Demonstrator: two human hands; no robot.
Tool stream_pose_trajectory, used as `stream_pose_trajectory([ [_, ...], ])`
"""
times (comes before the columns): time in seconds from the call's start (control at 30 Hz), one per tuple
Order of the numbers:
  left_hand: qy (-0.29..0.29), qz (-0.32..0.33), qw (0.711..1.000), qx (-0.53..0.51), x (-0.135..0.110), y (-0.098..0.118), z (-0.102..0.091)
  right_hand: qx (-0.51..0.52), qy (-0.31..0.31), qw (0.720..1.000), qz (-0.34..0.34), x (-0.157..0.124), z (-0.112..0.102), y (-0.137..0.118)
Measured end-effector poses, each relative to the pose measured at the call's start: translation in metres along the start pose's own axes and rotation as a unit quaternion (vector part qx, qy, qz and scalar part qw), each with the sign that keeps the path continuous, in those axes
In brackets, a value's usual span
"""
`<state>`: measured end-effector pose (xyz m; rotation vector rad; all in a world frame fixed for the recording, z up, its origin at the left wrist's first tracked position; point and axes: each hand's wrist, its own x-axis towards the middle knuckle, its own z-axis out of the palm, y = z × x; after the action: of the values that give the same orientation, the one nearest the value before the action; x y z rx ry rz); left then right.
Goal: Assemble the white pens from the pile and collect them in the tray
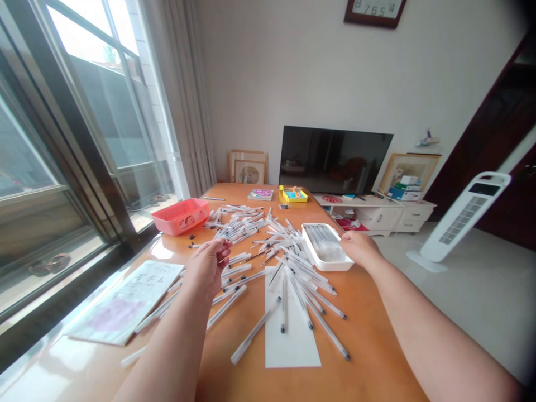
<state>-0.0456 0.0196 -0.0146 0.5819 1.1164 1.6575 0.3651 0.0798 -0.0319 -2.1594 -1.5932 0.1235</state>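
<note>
L hand (207, 268): fingers curling, grip unclear.
R hand (360, 248): fingers gripping tray (335, 267) edge.
Pens (251, 234): few in tray, most lying left of it.

On your counter (368, 346), a pink tub (181, 215) sits far left by the window (62, 139). A printed pad (125, 301) lies near left and a white sheet (293, 340) straight ahead of you. At the far edge you see a book (260, 194) beside a yellow box (293, 195). Beyond them stand a dark TV (334, 159) on a white cabinet (385, 215), a framed picture (248, 167) against the wall, and a tower fan (464, 218) on the floor to your right. A clock (374, 10) hangs above.
</note>
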Motion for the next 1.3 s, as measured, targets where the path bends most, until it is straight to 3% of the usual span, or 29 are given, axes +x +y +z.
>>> stream_pose_trajectory([
  [0.17, 0.013, 0.002, 1.000, -0.007, 0.002, 0.005, -0.003, 0.019, 0.019, 1.000, 0.009, -0.003, -0.004, -0.003],
  [0.3, 0.021, 0.012, 1.000, -0.003, 0.005, 0.006, -0.006, 0.111, 0.047, 0.993, 0.013, -0.017, -0.014, -0.011],
  [0.47, 0.014, 0.029, 0.999, 0.016, 0.008, 0.004, -0.011, 0.290, 0.025, 0.957, -0.003, -0.061, -0.031, -0.047],
  [0.57, 0.009, 0.038, 0.998, 0.044, 0.009, 0.003, -0.013, 0.342, 0.014, 0.940, -0.007, -0.095, -0.034, -0.075],
  [0.73, 0.048, 0.068, 0.991, 0.101, 0.012, 0.006, -0.016, 0.375, 0.017, 0.925, -0.056, -0.126, -0.013, -0.099],
  [0.9, 0.070, 0.129, 0.967, 0.207, 0.020, 0.007, -0.025, 0.315, 0.017, 0.944, -0.099, -0.125, 0.021, -0.091],
  [1.0, 0.058, 0.171, 0.916, 0.358, 0.024, 0.007, -0.032, 0.288, 0.010, 0.951, -0.110, -0.121, 0.033, -0.082],
  [1.07, 0.041, 0.180, 0.850, 0.494, 0.024, 0.006, -0.034, 0.283, 0.007, 0.953, -0.110, -0.119, 0.036, -0.078],
  [1.2, 0.026, 0.182, 0.683, 0.707, 0.019, 0.003, -0.036, 0.282, 0.012, 0.953, -0.112, -0.117, 0.038, -0.075],
  [1.3, 0.008, 0.178, 0.620, 0.764, 0.019, -0.003, -0.036, 0.278, 0.010, 0.954, -0.111, -0.117, 0.037, -0.075],
])
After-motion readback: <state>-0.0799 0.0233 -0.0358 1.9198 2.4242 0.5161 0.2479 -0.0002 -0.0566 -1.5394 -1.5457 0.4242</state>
